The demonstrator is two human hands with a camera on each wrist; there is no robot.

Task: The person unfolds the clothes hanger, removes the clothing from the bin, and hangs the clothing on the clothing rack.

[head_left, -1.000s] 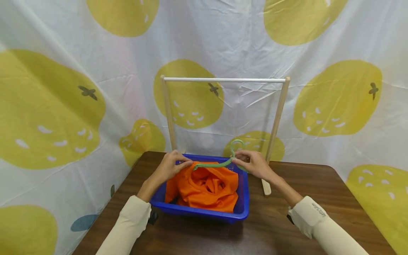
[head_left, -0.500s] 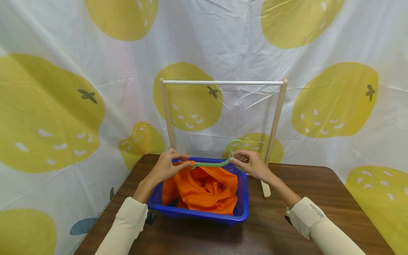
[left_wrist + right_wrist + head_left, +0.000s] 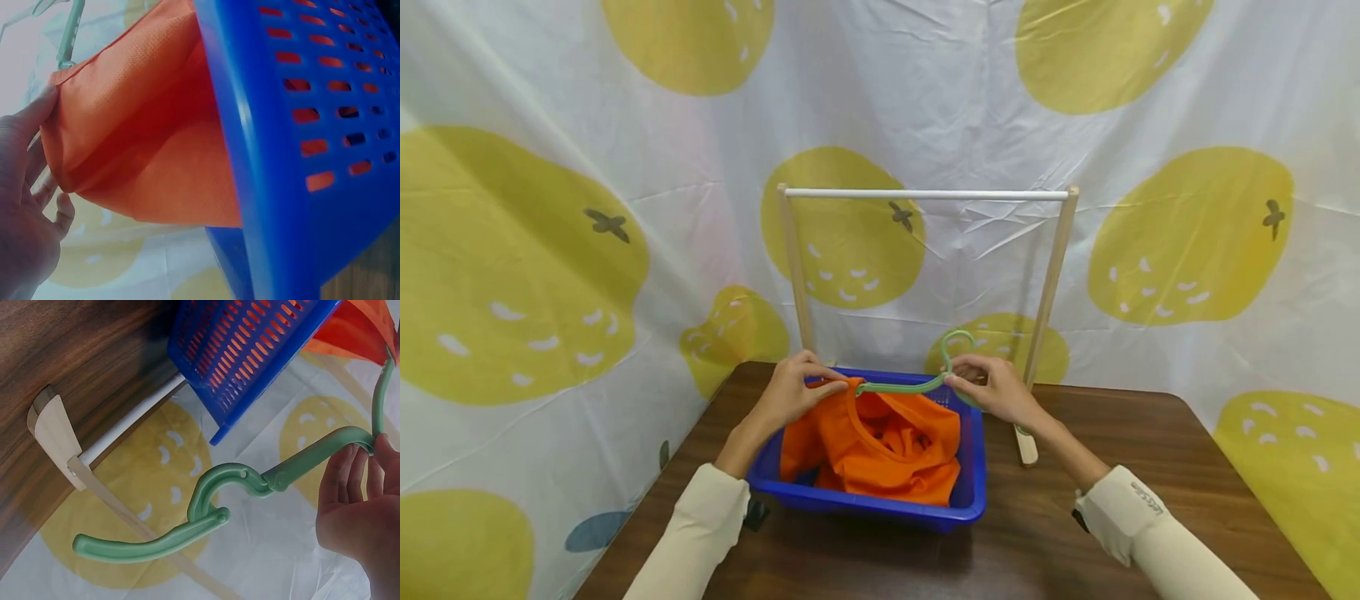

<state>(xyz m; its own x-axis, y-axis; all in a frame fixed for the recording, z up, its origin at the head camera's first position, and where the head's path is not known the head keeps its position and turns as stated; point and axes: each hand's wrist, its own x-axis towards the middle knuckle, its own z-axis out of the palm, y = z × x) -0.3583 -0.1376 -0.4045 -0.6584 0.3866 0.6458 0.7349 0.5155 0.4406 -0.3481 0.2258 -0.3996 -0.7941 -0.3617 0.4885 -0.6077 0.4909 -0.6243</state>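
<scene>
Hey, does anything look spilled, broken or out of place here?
Nothing stands out: the orange garment is bunched mostly inside the blue basket, the left hand pinches its edge, and no spill or damage shows.

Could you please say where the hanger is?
In the head view, the hanger is near centre, in the right hand, one end at the orange cloth.

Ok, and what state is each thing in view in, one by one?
Blue basket: upright on the table
Orange garment: bunched in the basket, one edge held up
Green hanger: held, one end at the garment's neckline
Rack: standing upright behind the basket
Patterned backdrop: hanging, creased
Left grip: pinching the garment's edge
Right grip: holding the hanger
</scene>
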